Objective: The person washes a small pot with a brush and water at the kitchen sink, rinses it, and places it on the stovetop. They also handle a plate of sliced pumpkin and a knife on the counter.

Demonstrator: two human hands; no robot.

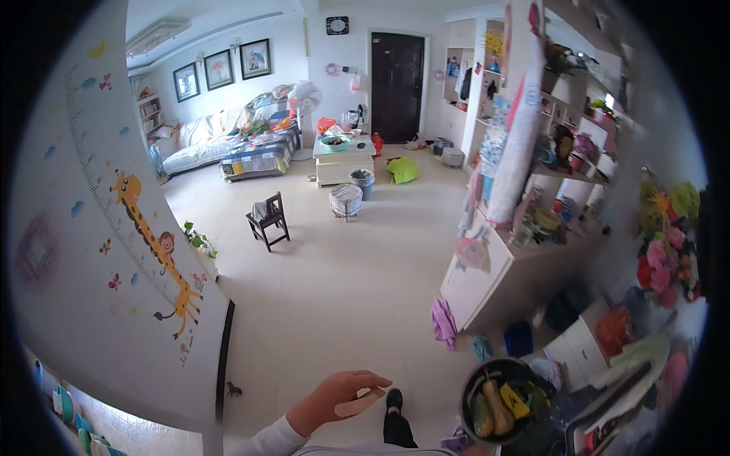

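My left hand (342, 399) reaches in from the lower edge in a light sleeve, above the pale tiled floor (327, 311). Its fingers stretch to the right, loosely together, with the thumb apart below them. I see nothing held in it. Just past the fingertips is my foot in a dark shoe (393, 400). To the right, a dark round basin (465, 410) holds butternut-shaped squashes (496, 409) and something yellow (515, 400). My right hand is out of the picture.
A dark wooden chair (268, 222), a round stool (346, 199) and a grey bin (363, 182) stand ahead. Cluttered shelves and a white cabinet (479, 273) line the right, with a purple cloth (442, 323) beside it. A wall corner (226, 357) juts in at left, near a small toy animal (233, 390).
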